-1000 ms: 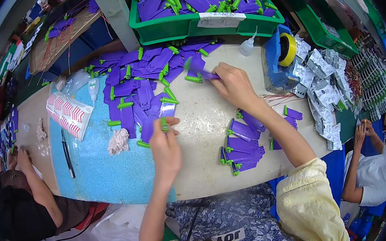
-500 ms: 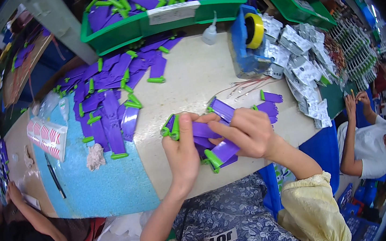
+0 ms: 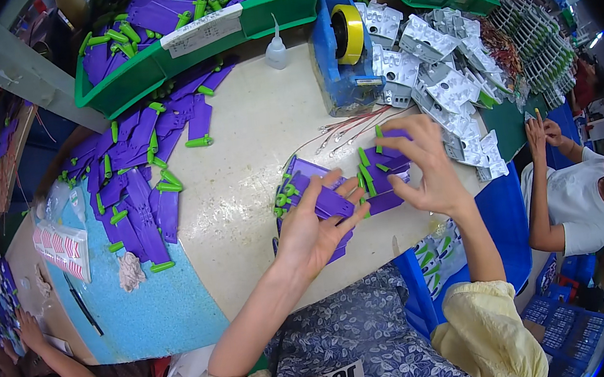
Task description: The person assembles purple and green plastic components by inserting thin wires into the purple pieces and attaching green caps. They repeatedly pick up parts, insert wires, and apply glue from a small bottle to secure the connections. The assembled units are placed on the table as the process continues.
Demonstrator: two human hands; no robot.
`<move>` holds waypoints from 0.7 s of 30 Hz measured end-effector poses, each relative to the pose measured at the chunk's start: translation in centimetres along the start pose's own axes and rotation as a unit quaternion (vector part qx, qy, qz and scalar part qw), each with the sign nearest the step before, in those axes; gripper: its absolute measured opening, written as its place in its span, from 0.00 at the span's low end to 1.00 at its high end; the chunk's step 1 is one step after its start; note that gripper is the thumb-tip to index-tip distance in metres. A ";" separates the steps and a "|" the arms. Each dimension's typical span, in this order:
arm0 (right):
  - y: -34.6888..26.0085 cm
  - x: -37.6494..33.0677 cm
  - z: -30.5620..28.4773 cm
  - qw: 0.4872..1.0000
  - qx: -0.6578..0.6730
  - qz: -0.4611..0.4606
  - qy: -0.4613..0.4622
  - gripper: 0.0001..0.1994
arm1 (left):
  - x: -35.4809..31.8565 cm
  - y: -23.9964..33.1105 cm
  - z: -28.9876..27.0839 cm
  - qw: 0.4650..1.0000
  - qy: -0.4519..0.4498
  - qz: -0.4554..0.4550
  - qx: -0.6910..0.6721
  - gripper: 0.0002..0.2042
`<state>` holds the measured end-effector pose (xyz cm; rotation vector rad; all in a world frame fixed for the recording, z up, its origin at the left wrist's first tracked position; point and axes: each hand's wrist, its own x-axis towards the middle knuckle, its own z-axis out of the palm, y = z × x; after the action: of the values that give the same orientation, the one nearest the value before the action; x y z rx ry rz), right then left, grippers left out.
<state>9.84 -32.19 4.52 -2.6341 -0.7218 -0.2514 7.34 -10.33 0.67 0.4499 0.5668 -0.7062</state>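
My left hand [image 3: 306, 228] is open, its fingers spread over a stack of purple flat pieces with green ends [image 3: 329, 199]. Some of that stack is hidden behind the fingers. Just to the right, my right hand [image 3: 428, 164] hovers with its thumb and fingers curved apart and nothing visible between them. Under and beside it lies a second group of purple pieces [image 3: 386, 200], their green ends turned to the left. Part of this group is covered by the right fingers.
A large heap of purple pieces [image 3: 143, 205] lies at left, partly on a blue mat [image 3: 174, 305]. Behind stand a green bin [image 3: 255, 20], a small squeeze bottle [image 3: 276, 53] and a tape dispenser [image 3: 349, 73]. Silvery housings [image 3: 454, 91] and thin wires [image 3: 344, 131] lie at right. Co-workers sit either side.
My hands have parted, and the purple pieces they gripped now lie on the table. The right hand has moved right and up over the other group. The whole view has shifted.
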 end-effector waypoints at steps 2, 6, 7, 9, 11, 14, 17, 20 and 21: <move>-1.3 1.1 2.6 0.992 0.125 0.000 -0.025 0.17 | 0.6 -1.0 -1.1 0.994 -0.027 -0.023 -0.103 0.30; -2.5 3.2 7.7 0.979 0.183 -0.037 -0.081 0.11 | 0.8 -0.9 -0.9 0.993 -0.015 -0.029 -0.114 0.34; -2.6 3.3 8.0 0.979 0.180 -0.047 -0.077 0.11 | 0.4 -0.7 -1.2 0.992 -0.039 -0.068 -0.101 0.35; -3.1 3.5 8.4 0.980 0.176 -0.066 -0.070 0.10 | -1.3 -0.7 -2.2 0.983 -0.088 -0.145 -0.074 0.36; -4.1 3.1 8.6 0.974 0.197 -0.091 -0.072 0.10 | -5.7 -1.2 -2.1 0.983 -0.121 -0.126 0.054 0.29; -4.5 2.8 9.5 0.968 0.228 -0.083 -0.064 0.09 | -8.7 -0.1 -2.4 0.889 -0.045 0.141 0.434 0.17; -3.8 4.7 10.1 0.985 0.142 -0.096 0.007 0.08 | -6.0 2.8 -3.9 0.524 0.082 0.479 0.700 0.11; -3.2 8.0 11.6 0.982 0.089 -0.161 0.039 0.07 | -1.5 5.6 -7.0 0.507 -0.026 0.478 0.717 0.11; -3.5 7.9 11.3 0.978 0.118 -0.157 0.073 0.05 | -1.7 5.7 -7.3 0.496 -0.038 0.471 0.729 0.10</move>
<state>15.52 -21.16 -2.40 -2.2468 -1.0459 -0.4143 7.94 -1.59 -2.72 2.1272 -0.6109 0.0938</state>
